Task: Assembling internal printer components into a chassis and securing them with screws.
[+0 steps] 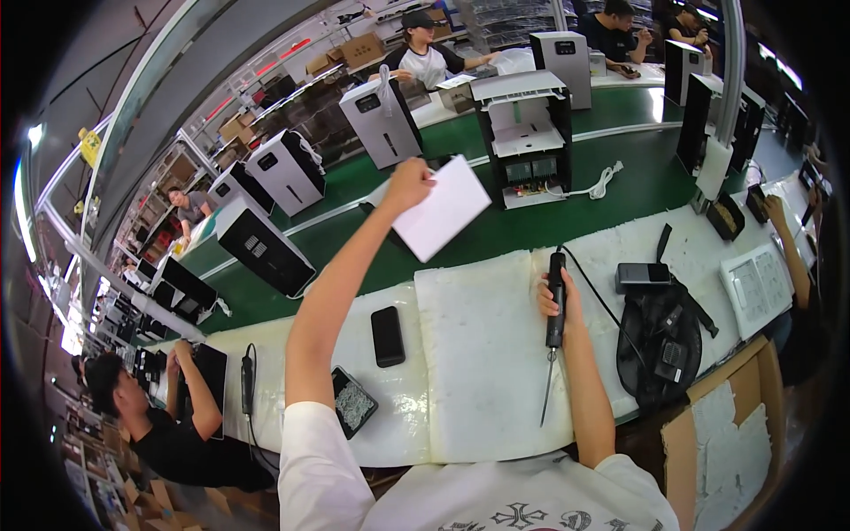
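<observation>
My left hand [410, 188] reaches out over the green conveyor, its fingers closed on the upper edge of a flat white panel [447, 212]. Something dark shows behind the panel, mostly hidden, so I cannot tell whether the two are joined. Above the padded worktop, my right hand [567, 301] is wrapped round a black electric screwdriver [556, 296]; its long thin bit points down toward me, touching no screw. A cable runs from its top end to the right. Just right of the panel, a white and black appliance [522, 133] stands with its inside exposed.
On the worktop [482, 354] lie a black phone [388, 336], a tray of screws [354, 405] and a black mesh bag [655, 345]. Several white and black appliances line the conveyor [354, 239]. A co-worker [150, 407] works at left; a cardboard box [730, 434] is at lower right.
</observation>
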{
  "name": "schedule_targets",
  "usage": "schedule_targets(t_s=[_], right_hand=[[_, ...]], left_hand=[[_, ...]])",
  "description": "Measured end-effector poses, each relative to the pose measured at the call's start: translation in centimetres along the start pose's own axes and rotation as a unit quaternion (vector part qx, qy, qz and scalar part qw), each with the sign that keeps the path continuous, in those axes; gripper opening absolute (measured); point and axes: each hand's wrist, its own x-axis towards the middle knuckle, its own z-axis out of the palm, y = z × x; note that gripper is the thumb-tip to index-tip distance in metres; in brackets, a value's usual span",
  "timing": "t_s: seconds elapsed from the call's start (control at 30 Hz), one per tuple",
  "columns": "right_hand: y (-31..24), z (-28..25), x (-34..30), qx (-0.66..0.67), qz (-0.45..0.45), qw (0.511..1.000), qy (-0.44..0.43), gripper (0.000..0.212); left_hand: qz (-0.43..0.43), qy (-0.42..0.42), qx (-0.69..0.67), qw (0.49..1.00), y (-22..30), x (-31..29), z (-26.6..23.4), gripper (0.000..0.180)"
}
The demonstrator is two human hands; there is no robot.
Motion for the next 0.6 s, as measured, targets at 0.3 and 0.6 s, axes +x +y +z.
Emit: schedule_targets(t_s=[0.3, 0.6], right_hand=[[-3.2, -2.1, -1.1, 0.127, -0.029, 0.981, -0.141, 0.050], [-2.7, -0.4, -1.7, 0.127, -0.029, 0.984, -0.124, 0.052]], left_hand=[[0.095, -0.104, -0.141, 0.980, 15.1, -9.6, 0.3, 0.020], [0.090, -0.113, -0.095, 0.985, 21.1, -29.2, -2.1, 0.030]])
